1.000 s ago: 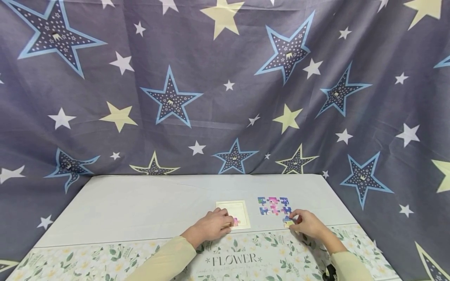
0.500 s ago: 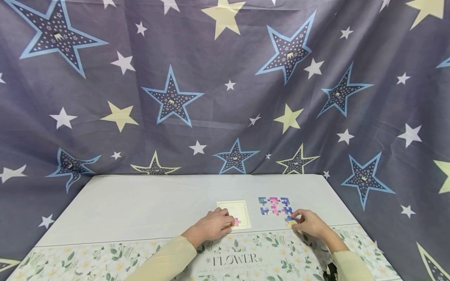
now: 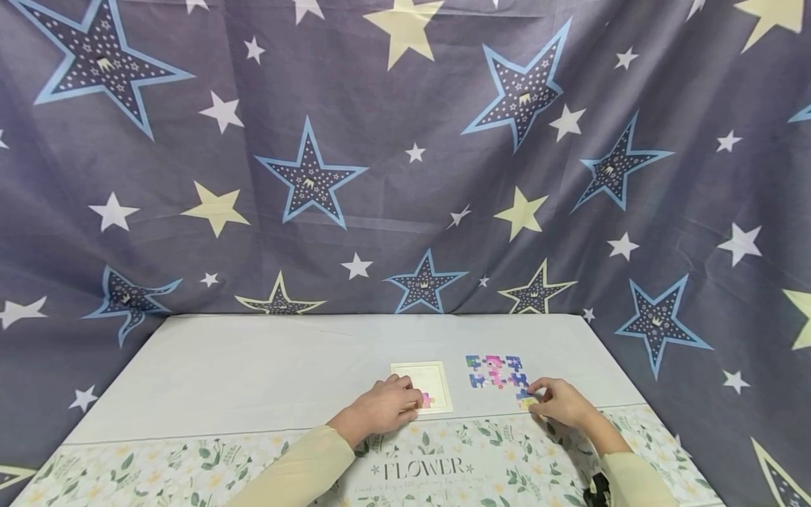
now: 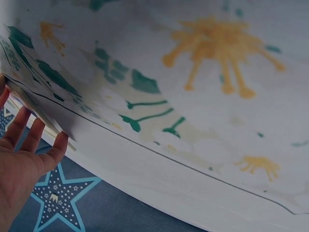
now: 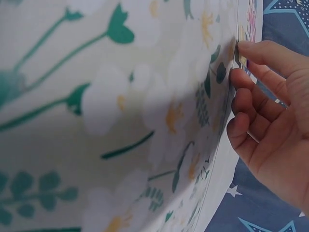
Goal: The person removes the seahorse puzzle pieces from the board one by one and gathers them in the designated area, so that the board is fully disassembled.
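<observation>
My left hand point(image 3: 386, 405) rests at the left side of a small cream puzzle tray point(image 3: 447, 394). In the left wrist view, its spread fingers point(image 4: 59, 145) touch the tray's edge point(image 4: 46, 118). A pink puzzle piece point(image 3: 426, 401) lies in the tray's lower part, partly covered by the fingertips. To the right, my right hand point(image 3: 564, 405) pinches a blue and yellow puzzle piece point(image 3: 524, 400) between thumb and finger, low at the table. In the right wrist view, the thumb point(image 5: 270, 54) covers most of this piece, and the other fingers curl loosely.
Several blue and pink puzzle pieces point(image 3: 495, 362) lie grouped on the white table point(image 3: 285, 373), just beyond my right hand. A flowered cloth point(image 3: 443, 451) covers the table's near part. A grey star-patterned curtain point(image 3: 355, 176) hangs along the back and sides.
My right hand and the blue and yellow piece have shifted slightly right, away from the tray. The left hand stays at the tray.
</observation>
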`<state>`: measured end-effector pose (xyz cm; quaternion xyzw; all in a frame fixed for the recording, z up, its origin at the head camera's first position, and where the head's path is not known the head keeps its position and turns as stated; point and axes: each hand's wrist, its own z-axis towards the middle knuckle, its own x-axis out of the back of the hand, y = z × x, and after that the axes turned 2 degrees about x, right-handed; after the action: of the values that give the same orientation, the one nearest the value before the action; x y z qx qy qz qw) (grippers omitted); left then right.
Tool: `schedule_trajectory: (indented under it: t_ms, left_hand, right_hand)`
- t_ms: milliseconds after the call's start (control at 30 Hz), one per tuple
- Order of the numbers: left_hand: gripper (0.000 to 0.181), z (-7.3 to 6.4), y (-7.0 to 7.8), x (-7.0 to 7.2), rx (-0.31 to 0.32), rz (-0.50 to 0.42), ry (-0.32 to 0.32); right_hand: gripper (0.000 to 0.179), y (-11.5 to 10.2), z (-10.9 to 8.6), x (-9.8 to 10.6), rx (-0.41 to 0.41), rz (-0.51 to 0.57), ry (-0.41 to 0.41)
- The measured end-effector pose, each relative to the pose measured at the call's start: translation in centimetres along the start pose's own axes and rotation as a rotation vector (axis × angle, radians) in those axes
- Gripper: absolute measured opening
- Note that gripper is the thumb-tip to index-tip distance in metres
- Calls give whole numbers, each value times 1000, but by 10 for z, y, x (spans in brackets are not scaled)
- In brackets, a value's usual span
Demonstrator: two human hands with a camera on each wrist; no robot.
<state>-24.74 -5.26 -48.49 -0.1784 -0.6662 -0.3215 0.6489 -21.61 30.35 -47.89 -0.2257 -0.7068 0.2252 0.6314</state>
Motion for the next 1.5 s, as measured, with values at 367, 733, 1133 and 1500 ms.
schedule_trajectory:
  t_ms: [367,733,1133,1500]
  left_hand:
    - [4,-1,0,1,-13,-10,6]
    - [6,-1,0,1,-21,-4,17]
    - [6,-2,1,1,5,-20,6]
    - [6,-2,0,1,-5,-31,18]
  right_hand:
    - [29,5,1,-3,5,41,-2]
    - [30,9,3,-4,0,70,-10]
    - [31,5,3,-2,-30,96,-21]
    - [31,5,1,0,-13,102,-22]
